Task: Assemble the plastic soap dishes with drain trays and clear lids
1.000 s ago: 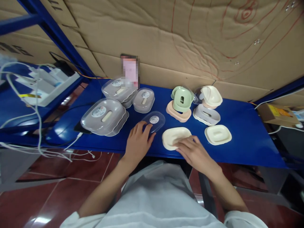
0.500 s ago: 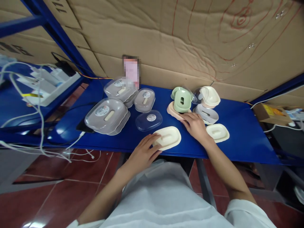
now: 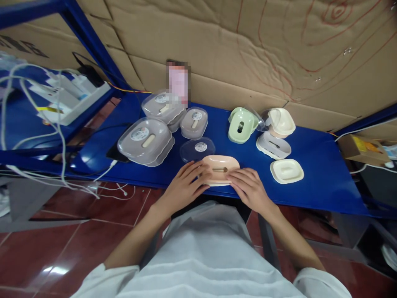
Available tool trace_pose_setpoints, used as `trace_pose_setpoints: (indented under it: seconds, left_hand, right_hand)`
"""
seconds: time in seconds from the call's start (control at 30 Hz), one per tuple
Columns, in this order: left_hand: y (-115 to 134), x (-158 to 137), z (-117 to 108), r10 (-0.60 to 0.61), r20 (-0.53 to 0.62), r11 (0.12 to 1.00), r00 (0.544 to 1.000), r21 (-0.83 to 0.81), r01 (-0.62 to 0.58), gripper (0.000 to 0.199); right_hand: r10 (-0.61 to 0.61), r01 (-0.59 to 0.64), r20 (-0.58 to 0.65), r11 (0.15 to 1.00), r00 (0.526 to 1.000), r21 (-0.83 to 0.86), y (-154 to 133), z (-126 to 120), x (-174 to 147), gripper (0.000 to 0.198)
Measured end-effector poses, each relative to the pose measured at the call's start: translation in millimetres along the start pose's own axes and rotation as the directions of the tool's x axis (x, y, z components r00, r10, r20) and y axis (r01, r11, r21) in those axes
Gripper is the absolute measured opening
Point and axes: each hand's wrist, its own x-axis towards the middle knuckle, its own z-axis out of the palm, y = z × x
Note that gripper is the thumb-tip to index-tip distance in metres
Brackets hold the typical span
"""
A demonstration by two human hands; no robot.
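Note:
A peach soap dish with a slot in its middle lies at the table's front edge, on top of a cream base that shows only as a rim beneath it. My left hand grips the left end, fingers over the rim. At the right end, my right hand has its fingers closed on the dish's edge. Just behind sits a clear lid with a round sticker. To the right is another cream base, with nothing on it.
Grey lidded soap dishes stand stacked at left, near a phone propped against the cardboard. Behind my right hand are a green dish, a grey dish and a cream dish. White cables hang at far left.
The peach dish has come from under the green dish to the front, over the cream base. My right hand moved left and toward me with it; the green dish now rests lower.

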Motion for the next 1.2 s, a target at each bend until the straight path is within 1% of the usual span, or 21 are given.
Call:
trace_pose_setpoints:
  seconds: [0.07, 0.13, 0.23, 0.4, 0.47, 0.53, 0.6, 0.67, 0.73, 0.8, 0.87, 0.9, 0.97, 1.03, 1.07, 1.13, 1.2]
  left_hand:
    - [0, 2, -1, 0.030, -0.011, 0.999, 0.999, 0.031, -0.030, 0.027]
    - [0, 2, -3, 0.053, -0.031, 0.997, 0.998, 0.061, -0.051, 0.021]
    - [1, 2, -4, 0.063, -0.043, 0.995, 0.997, 0.079, -0.060, 0.019]
    - [5, 0, -1, 0.075, -0.063, 0.992, 0.995, 0.105, -0.068, 0.015]
    - [7, -3, 1, 0.077, -0.059, 0.992, 0.995, 0.106, -0.070, 0.012]
    - [7, -5, 0, 0.066, -0.051, 0.996, 0.997, 0.064, -0.063, 0.014]
    - [1, -5, -1, 0.026, -0.063, 1.000, 0.998, -0.009, -0.026, 0.022]
    - [-9, -3, -3, -0.066, -0.092, 0.997, 0.994, -0.055, 0.061, 0.033]
    - [-22, 1, -2, -0.193, -0.104, 0.981, 0.976, -0.039, 0.190, 0.044]
    - [-34, 6, 2, -0.302, -0.069, 0.953, 0.951, 0.003, 0.303, 0.052]
    - [-41, 10, 6, -0.368, -0.044, 0.929, 0.929, 0.019, 0.369, 0.052]
    - [-41, 12, 8, -0.386, -0.059, 0.922, 0.921, 0.005, 0.387, 0.049]
    - [-35, 15, 9, -0.394, -0.132, 0.919, 0.909, -0.060, 0.390, 0.042]
    - [-22, 16, 6, -0.379, -0.214, 0.925, 0.900, -0.126, 0.359, 0.041]
    - [-14, 16, 5, -0.359, -0.237, 0.932, 0.903, -0.146, 0.333, 0.041]
    - [2, 16, 3, -0.297, -0.236, 0.952, 0.925, -0.155, 0.265, 0.042]
    - [14, 15, 3, -0.219, -0.190, 0.970, 0.957, -0.151, 0.192, 0.045]
  right_hand:
    - [-0.018, 0.018, 0.006, 1.000, 1.000, 0.001, 0, 5, 0, 0.049]
    - [-0.029, 0.029, 0.009, 1.000, 1.000, -0.005, 1, 8, 0, 0.045]
    - [-0.038, 0.039, 0.010, 0.999, 0.999, -0.029, 2, 12, 1, 0.039]
    - [-0.067, 0.066, -0.004, 0.992, 0.998, -0.106, -1, 16, 0, 0.036]
    - [-0.084, 0.083, -0.005, 0.991, 0.996, -0.108, -3, 17, -2, 0.037]
    - [-0.089, 0.088, -0.005, 0.993, 0.996, -0.081, -3, 18, -3, 0.039]
    - [-0.078, 0.078, -0.002, 0.996, 0.997, -0.046, -3, 18, -4, 0.040]
    - [-0.067, 0.067, 0.000, 0.998, 0.998, -0.017, -1, 17, -5, 0.041]
    - [-0.057, 0.057, -0.007, 0.998, 0.998, 0.008, 1, 15, -8, 0.043]
    - [-0.037, 0.037, -0.029, 0.999, 0.999, 0.021, 4, 13, -12, 0.044]
    - [0.005, -0.003, -0.072, 1.000, 0.997, 0.017, 6, 13, -18, 0.044]
    - [0.038, -0.036, -0.091, 0.999, 0.995, 0.018, 7, 13, -21, 0.046]
    - [0.134, -0.131, -0.101, 0.991, 0.986, 0.035, 8, 14, -24, 0.056]
    - [0.232, -0.227, -0.084, 0.972, 0.969, 0.068, 6, 17, -23, 0.072]
    - [0.267, -0.261, -0.082, 0.962, 0.960, 0.082, 6, 19, -21, 0.081]
    - [0.293, -0.285, -0.098, 0.955, 0.951, 0.088, 4, 21, -15, 0.094]
    - [0.275, -0.270, -0.090, 0.961, 0.957, 0.061, 4, 23, -9, 0.096]
